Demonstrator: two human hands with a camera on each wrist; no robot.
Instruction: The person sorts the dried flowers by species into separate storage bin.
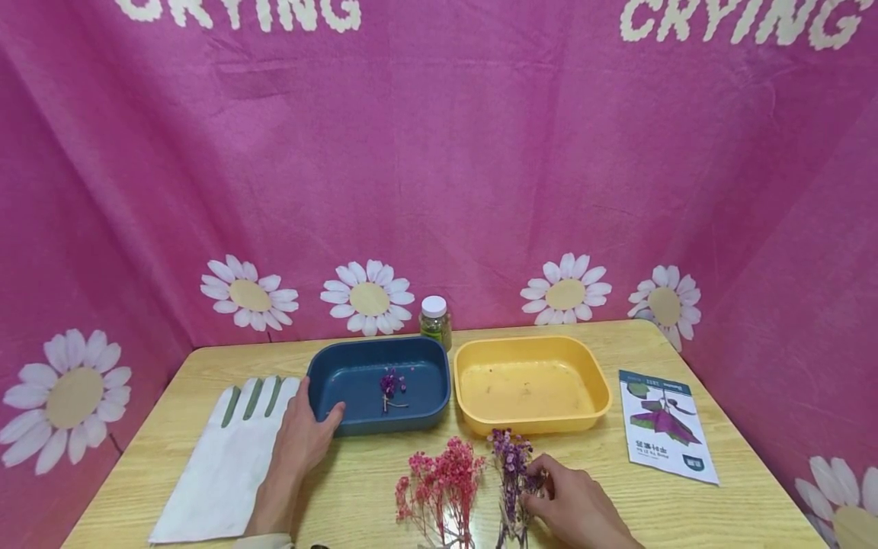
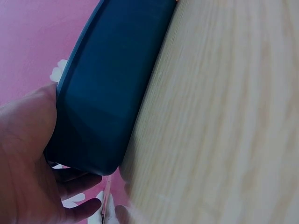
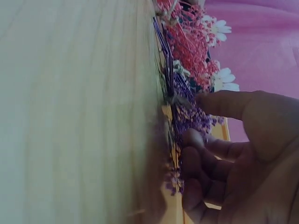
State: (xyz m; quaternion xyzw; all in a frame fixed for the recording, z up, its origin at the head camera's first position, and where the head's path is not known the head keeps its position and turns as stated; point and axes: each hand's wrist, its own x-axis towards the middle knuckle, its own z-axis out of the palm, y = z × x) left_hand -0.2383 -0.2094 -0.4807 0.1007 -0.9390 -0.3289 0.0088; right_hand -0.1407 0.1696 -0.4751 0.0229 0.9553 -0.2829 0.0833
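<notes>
My left hand [image 1: 305,431] grips the left end of a blue plastic basin [image 1: 332,408], thumb at the near rim and fingers around the end wall. In the left wrist view the fingers bend about the basin's [image 2: 107,88] corner. A small purple flower sprig [image 1: 389,383] lies inside it. My right hand [image 1: 576,499] pinches at a bunch of purple dried flowers [image 1: 509,465] on the table; in the right wrist view thumb and fingers lie on either side of some purple sprigs [image 3: 198,122]. Pink dried flowers [image 1: 446,476] lie just left of the purple bunch.
A yellow basin [image 1: 528,423] holding small bits stands right of the blue one. Behind them is a jar [image 1: 435,324] with a white lid. A white glove [image 1: 219,465] with green stripes lies left, a seed packet [image 1: 665,427] right. A pink curtain [image 1: 439,191] closes off the back.
</notes>
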